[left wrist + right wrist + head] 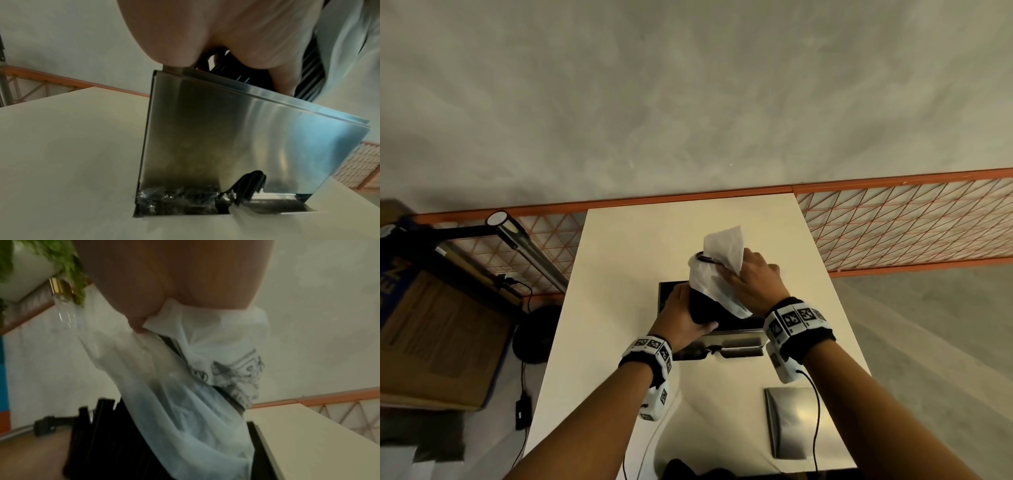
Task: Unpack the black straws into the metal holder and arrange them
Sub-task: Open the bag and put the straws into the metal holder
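A bundle of black straws (pixel 703 306) stands tilted in the open top of the metal holder (pixel 736 337) at the table's middle. A white translucent plastic bag (pixel 717 274) still covers the bundle's upper end. My left hand (pixel 681 317) grips the bare lower part of the bundle just above the holder's rim. My right hand (pixel 751 282) pinches the bag (pixel 185 402) on its right side, over the straws (pixel 107 439). In the left wrist view the holder's shiny front wall (pixel 236 138) fills the frame, with straws (pixel 232 73) under my palm.
A flat metal lid (pixel 789 423) lies on the white table (pixel 619 267) near its front right. An orange wire-mesh fence (pixel 904 226) runs behind the table. A cardboard box (pixel 431 335), a black lamp arm (pixel 465 231) and a cable lie on the left.
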The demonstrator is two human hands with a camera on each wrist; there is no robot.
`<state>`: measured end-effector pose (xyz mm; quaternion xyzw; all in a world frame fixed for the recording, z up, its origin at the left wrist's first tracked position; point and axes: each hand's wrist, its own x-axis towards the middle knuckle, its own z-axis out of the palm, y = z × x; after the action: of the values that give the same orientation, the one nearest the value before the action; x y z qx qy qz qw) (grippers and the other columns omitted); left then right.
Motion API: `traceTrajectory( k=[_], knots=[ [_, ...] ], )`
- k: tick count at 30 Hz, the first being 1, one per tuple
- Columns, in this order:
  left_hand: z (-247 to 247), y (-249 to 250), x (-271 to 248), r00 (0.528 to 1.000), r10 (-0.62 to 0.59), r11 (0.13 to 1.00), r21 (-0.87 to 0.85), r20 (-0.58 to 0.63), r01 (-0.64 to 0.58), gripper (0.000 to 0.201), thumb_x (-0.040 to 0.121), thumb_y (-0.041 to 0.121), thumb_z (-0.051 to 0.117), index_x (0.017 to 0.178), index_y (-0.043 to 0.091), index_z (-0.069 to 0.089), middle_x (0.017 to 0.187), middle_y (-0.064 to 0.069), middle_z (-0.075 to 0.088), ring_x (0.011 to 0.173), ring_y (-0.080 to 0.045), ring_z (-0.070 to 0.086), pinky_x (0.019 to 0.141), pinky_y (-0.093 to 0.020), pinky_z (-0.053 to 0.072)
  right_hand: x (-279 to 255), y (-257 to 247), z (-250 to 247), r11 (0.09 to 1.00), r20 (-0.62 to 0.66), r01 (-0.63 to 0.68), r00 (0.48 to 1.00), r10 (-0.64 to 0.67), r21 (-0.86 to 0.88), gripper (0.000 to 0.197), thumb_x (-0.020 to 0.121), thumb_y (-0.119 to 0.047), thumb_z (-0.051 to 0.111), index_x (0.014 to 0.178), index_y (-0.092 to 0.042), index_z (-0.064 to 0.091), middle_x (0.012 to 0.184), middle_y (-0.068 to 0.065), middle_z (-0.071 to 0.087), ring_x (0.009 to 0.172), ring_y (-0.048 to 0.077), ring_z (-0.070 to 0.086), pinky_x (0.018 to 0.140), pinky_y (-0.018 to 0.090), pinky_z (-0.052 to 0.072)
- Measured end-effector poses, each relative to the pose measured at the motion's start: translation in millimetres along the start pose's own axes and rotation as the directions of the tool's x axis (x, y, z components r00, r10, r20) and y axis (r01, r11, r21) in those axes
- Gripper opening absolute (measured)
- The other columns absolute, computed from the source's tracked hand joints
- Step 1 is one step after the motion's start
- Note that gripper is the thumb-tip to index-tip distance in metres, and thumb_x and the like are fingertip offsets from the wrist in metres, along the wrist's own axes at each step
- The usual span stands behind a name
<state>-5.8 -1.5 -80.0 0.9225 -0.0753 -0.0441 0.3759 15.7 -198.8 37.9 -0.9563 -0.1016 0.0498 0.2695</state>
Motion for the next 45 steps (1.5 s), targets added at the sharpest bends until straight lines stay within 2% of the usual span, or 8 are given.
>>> traceTrajectory(
  k=[8, 15, 22, 27, 31, 34, 38, 45],
  knots=[
    [-0.8, 1.7, -2.1, 0.999, -0.02, 1.0, 0.016, 0.05, 0.019, 0.07, 0.081, 0.033, 0.075, 0.142, 0.021, 0.045, 0.14, -0.004, 0.047, 0.128, -0.025, 0.051, 0.106, -0.041, 0.047, -9.1, 10.9, 24.4, 0.988, 0.106, -0.105, 0.99, 0.093, 0.116, 0.069, 0.091, -0.072, 0.03, 0.133, -0.02, 0.047, 0.129, 0.005, 0.053, 0.115, 0.029, 0.05, 0.097, 0.048, 0.04],
    [-5.4, 0.0, -1.4, 0.997, -0.056, 0.997, -0.044, 0.049, 0.058, 0.073, 0.088, 0.009, 0.06, 0.151, 0.038, 0.036, 0.149, 0.003, 0.047, 0.135, -0.022, 0.049, 0.112, -0.042, 0.044, -5.9, 5.4, 3.4, 0.919, -0.149, -0.142, 0.966, 0.209, 0.369, 0.082, 0.085, -0.081, 0.028, 0.114, -0.011, 0.061, 0.111, 0.015, 0.066, 0.1, 0.036, 0.061, 0.088, 0.045, 0.05],
    [-3.4, -0.5, -1.6, 0.997, -0.014, 1.0, 0.013, 0.07, 0.014, 0.056, 0.096, 0.027, 0.065, 0.148, 0.028, 0.044, 0.138, -0.001, 0.049, 0.123, -0.025, 0.056, 0.102, -0.037, 0.048, -13.7, 11.6, 18.7, 0.988, 0.1, -0.143, 0.986, 0.137, 0.06, 0.065, 0.096, -0.066, 0.028, 0.135, -0.017, 0.046, 0.125, 0.008, 0.053, 0.118, 0.03, 0.046, 0.096, 0.046, 0.037],
    [-2.6, -0.2, -5.9, 0.999, 0.016, 0.998, -0.055, 0.033, -0.015, 0.084, 0.075, 0.062, 0.076, 0.145, 0.03, 0.043, 0.142, 0.005, 0.04, 0.127, -0.018, 0.052, 0.108, -0.038, 0.046, -9.6, 6.2, 10.3, 0.95, 0.061, -0.174, 0.985, 0.164, 0.26, 0.074, 0.09, -0.075, 0.029, 0.095, -0.01, 0.064, 0.098, 0.014, 0.066, 0.092, 0.033, 0.063, 0.082, 0.043, 0.051],
    [-5.2, 0.1, -3.1, 0.997, 0.018, 0.998, -0.067, 0.069, -0.013, 0.11, 0.06, 0.064, 0.085, 0.152, 0.034, 0.032, 0.15, 0.008, 0.037, 0.138, -0.014, 0.041, 0.115, -0.039, 0.039, -7.3, -1.4, -1.6, 0.938, -0.093, -0.19, 0.97, 0.225, 0.291, 0.083, 0.087, -0.076, 0.023, 0.062, -0.004, 0.056, 0.072, 0.018, 0.063, 0.07, 0.034, 0.061, 0.069, 0.042, 0.051],
    [-3.5, -0.6, -2.6, 0.992, 0.034, 0.999, 0.027, 0.124, -0.037, 0.118, 0.061, 0.06, 0.086, 0.157, 0.032, 0.023, 0.157, 0.006, 0.032, 0.144, -0.017, 0.035, 0.118, -0.041, 0.036, -1.2, 5.7, 6.3, 0.936, -0.13, -0.191, 0.963, 0.238, 0.295, 0.08, 0.091, -0.075, 0.023, 0.097, -0.007, 0.065, 0.096, 0.017, 0.065, 0.092, 0.035, 0.06, 0.086, 0.043, 0.048],
    [0.0, -1.1, -2.7, 0.988, -0.004, 0.995, 0.103, 0.153, -0.012, 0.11, 0.066, 0.064, 0.082, 0.154, 0.03, 0.027, 0.157, 0.007, 0.029, 0.142, -0.019, 0.038, 0.116, -0.043, 0.04, -3.1, 14.3, 27.7, 0.975, 0.068, -0.216, 0.975, 0.212, 0.061, 0.071, 0.09, -0.071, 0.035, 0.139, -0.021, 0.043, 0.137, 0.006, 0.048, 0.125, 0.029, 0.042, 0.102, 0.05, 0.034],
    [1.9, -2.0, -2.1, 0.992, -0.019, 0.999, 0.043, 0.123, 0.014, 0.11, 0.06, 0.065, 0.083, 0.151, 0.032, 0.029, 0.151, 0.007, 0.036, 0.137, -0.016, 0.043, 0.111, -0.042, 0.046, -11.5, 11.7, 21.7, 0.998, 0.095, -0.062, 0.994, 0.06, 0.011, 0.041, 0.094, -0.051, 0.05, 0.111, -0.015, 0.058, 0.11, 0.01, 0.063, 0.097, 0.034, 0.059, 0.085, 0.043, 0.046]
  ],
)
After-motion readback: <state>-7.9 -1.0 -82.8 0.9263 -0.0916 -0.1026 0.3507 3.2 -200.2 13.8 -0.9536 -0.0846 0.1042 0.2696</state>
